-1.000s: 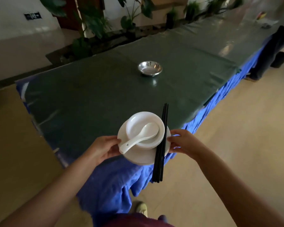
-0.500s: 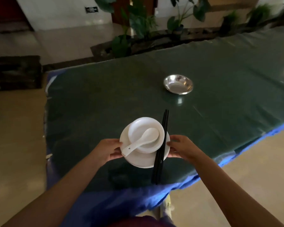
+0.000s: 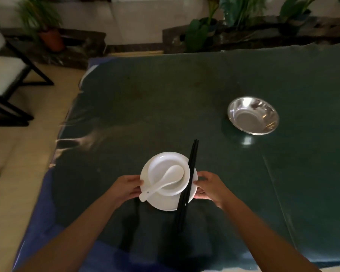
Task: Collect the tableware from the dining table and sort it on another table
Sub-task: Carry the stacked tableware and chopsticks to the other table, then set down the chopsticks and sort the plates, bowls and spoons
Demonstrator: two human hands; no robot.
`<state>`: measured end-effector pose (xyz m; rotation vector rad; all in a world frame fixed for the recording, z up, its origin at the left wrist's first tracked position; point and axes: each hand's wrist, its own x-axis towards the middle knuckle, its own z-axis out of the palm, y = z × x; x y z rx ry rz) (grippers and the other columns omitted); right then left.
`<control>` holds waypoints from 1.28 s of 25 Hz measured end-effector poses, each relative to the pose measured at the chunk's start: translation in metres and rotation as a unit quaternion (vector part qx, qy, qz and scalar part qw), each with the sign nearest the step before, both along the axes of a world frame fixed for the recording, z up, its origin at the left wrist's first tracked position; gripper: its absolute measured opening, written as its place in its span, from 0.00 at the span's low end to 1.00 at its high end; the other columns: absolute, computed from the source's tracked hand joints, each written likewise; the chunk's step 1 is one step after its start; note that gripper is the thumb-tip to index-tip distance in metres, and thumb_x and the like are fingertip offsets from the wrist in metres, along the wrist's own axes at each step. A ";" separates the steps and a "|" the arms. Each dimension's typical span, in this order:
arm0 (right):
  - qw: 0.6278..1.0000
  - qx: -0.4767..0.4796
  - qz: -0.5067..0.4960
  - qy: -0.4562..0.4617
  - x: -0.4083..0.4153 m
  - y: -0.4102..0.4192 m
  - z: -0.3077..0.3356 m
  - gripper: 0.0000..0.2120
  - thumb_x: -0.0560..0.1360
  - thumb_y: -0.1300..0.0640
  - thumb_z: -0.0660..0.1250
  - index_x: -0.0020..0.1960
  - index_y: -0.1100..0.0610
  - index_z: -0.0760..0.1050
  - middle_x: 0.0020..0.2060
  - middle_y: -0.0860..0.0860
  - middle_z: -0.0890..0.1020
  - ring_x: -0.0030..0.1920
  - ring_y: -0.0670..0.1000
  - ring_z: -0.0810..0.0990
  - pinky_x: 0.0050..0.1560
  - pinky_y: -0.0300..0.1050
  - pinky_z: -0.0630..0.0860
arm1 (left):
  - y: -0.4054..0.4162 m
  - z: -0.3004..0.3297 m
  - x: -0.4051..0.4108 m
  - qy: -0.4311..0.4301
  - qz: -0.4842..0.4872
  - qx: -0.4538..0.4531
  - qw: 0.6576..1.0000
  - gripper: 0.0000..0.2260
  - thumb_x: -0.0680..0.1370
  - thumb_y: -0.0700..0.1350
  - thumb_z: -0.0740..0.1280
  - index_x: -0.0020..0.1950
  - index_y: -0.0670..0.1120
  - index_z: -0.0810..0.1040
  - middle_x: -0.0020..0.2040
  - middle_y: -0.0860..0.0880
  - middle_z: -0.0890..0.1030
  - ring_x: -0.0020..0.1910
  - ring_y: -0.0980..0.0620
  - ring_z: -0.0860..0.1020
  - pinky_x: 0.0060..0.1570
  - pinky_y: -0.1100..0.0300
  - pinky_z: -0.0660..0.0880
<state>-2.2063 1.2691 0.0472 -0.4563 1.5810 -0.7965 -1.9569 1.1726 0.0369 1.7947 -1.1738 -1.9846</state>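
Both of my hands carry a white plate [image 3: 163, 203] just above the near part of the dark green table [image 3: 165, 107]. My left hand [image 3: 126, 186] grips its left rim and my right hand [image 3: 209, 186] grips its right rim. A white bowl [image 3: 161, 169] sits on the plate, and a white soup spoon [image 3: 163, 181] lies in the bowl with its handle pointing lower left. A pair of black chopsticks [image 3: 186, 185] rests across the plate's right side, sticking out front and back. A steel bowl [image 3: 252, 115] stands on the table to the far right.
A blue cloth [image 3: 45, 209] hangs under the green cover at the table's left and near edges. A dark-framed chair with white cushions [image 3: 6, 75] stands on the floor at left. Potted plants [image 3: 198, 32] line a dark ledge behind the table.
I have stepped around and closer: the plate stack, held off the table's corner before, is now over the tabletop. The steel bowl has shifted to the right in view. My grip is unchanged.
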 end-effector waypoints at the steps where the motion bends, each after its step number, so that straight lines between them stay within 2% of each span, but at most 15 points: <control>1: 1.000 0.004 0.006 -0.003 -0.003 -0.006 -0.009 0.12 0.74 0.66 0.63 0.57 0.60 0.74 0.49 0.61 0.82 0.44 0.56 0.83 0.37 0.43 0.82 | -0.006 -0.005 -0.003 -0.010 -0.005 -0.004 1.000 0.13 0.76 0.37 0.65 0.60 0.39 0.76 0.50 0.43 0.83 0.45 0.48 0.82 0.46 0.55 0.78; 6: 1.000 0.012 0.006 -0.014 -0.017 -0.025 -0.041 0.13 0.74 0.66 0.64 0.58 0.60 0.74 0.50 0.61 0.81 0.48 0.59 0.83 0.42 0.47 0.82 | -0.027 -0.020 -0.013 -0.023 -0.027 -0.015 0.999 0.13 0.76 0.37 0.65 0.60 0.39 0.76 0.50 0.43 0.82 0.43 0.52 0.83 0.37 0.64 0.80; 9: 1.000 0.010 0.007 -0.011 -0.027 -0.031 -0.049 0.13 0.74 0.66 0.65 0.58 0.59 0.73 0.50 0.61 0.81 0.46 0.58 0.83 0.40 0.46 0.82 | -0.031 -0.028 -0.020 -0.015 -0.029 -0.028 0.999 0.12 0.76 0.38 0.66 0.60 0.42 0.77 0.49 0.46 0.84 0.43 0.54 0.84 0.37 0.65 0.80; 12: 1.000 0.007 0.026 0.000 -0.031 -0.033 -0.055 0.13 0.74 0.65 0.65 0.59 0.58 0.72 0.49 0.60 0.82 0.46 0.57 0.84 0.43 0.48 0.82 | -0.029 -0.034 -0.021 -0.021 -0.036 -0.038 0.998 0.13 0.76 0.40 0.65 0.61 0.45 0.78 0.51 0.47 0.84 0.47 0.52 0.83 0.43 0.61 0.80; 14: 0.999 0.004 0.044 0.008 -0.034 -0.034 -0.056 0.13 0.74 0.64 0.65 0.58 0.57 0.72 0.48 0.59 0.82 0.44 0.55 0.85 0.44 0.47 0.82 | -0.029 -0.035 -0.022 -0.047 -0.057 -0.053 0.996 0.13 0.76 0.41 0.65 0.60 0.47 0.79 0.49 0.49 0.84 0.46 0.54 0.83 0.41 0.63 0.79; 17: 0.990 0.004 0.128 0.062 -0.044 -0.035 -0.052 0.12 0.74 0.60 0.67 0.56 0.51 0.73 0.44 0.56 0.84 0.39 0.51 0.85 0.41 0.42 0.82 | -0.031 -0.035 -0.023 -0.145 -0.104 -0.173 0.969 0.11 0.75 0.43 0.68 0.56 0.50 0.81 0.44 0.52 0.83 0.40 0.55 0.82 0.33 0.67 0.76; 19: 0.973 0.008 0.192 0.129 -0.057 -0.040 -0.047 0.10 0.74 0.58 0.67 0.54 0.49 0.73 0.40 0.53 0.84 0.36 0.50 0.85 0.41 0.42 0.81 | -0.027 -0.035 -0.018 -0.202 -0.067 -0.248 0.945 0.10 0.75 0.44 0.68 0.56 0.49 0.81 0.44 0.51 0.81 0.39 0.53 0.80 0.31 0.67 0.76; 21: 0.974 -0.005 0.155 0.166 -0.072 -0.048 -0.045 0.08 0.75 0.58 0.66 0.53 0.57 0.76 0.37 0.53 0.83 0.35 0.51 0.84 0.39 0.40 0.82 | -0.012 -0.037 -0.007 -0.171 0.042 -0.211 0.961 0.09 0.77 0.43 0.65 0.55 0.44 0.80 0.45 0.47 0.81 0.36 0.54 0.79 0.29 0.69 0.76; 24: 0.991 -0.016 0.009 0.133 -0.083 -0.070 -0.043 0.10 0.77 0.58 0.63 0.54 0.63 0.76 0.40 0.55 0.82 0.38 0.51 0.82 0.37 0.38 0.81 | 0.041 -0.044 0.005 -0.078 0.131 -0.067 0.986 0.12 0.80 0.40 0.58 0.53 0.36 0.78 0.43 0.43 0.82 0.32 0.54 0.81 0.30 0.69 0.77; 26: 0.996 -0.007 -0.049 0.068 -0.077 -0.087 -0.046 0.08 0.77 0.58 0.62 0.53 0.61 0.74 0.45 0.57 0.81 0.41 0.53 0.82 0.43 0.43 0.79 | 0.080 -0.043 -0.001 -0.019 0.127 0.022 0.991 0.13 0.81 0.40 0.56 0.51 0.37 0.79 0.43 0.41 0.84 0.35 0.52 0.84 0.32 0.66 0.79; 28: 0.997 -0.002 -0.065 0.035 -0.068 -0.101 -0.049 0.06 0.76 0.58 0.62 0.49 0.60 0.74 0.45 0.57 0.81 0.43 0.54 0.81 0.47 0.45 0.78 | 0.105 -0.043 -0.015 0.032 0.104 0.083 0.991 0.14 0.82 0.41 0.54 0.54 0.41 0.78 0.44 0.42 0.85 0.42 0.49 0.84 0.37 0.63 0.80; 32: 0.993 -0.036 -0.093 -0.065 -0.055 -0.111 -0.055 0.03 0.76 0.59 0.64 0.45 0.58 0.73 0.43 0.57 0.82 0.43 0.53 0.82 0.45 0.45 0.80 | 0.117 -0.044 -0.055 0.128 0.087 0.134 0.979 0.14 0.82 0.42 0.52 0.58 0.43 0.76 0.50 0.41 0.84 0.50 0.45 0.83 0.46 0.56 0.81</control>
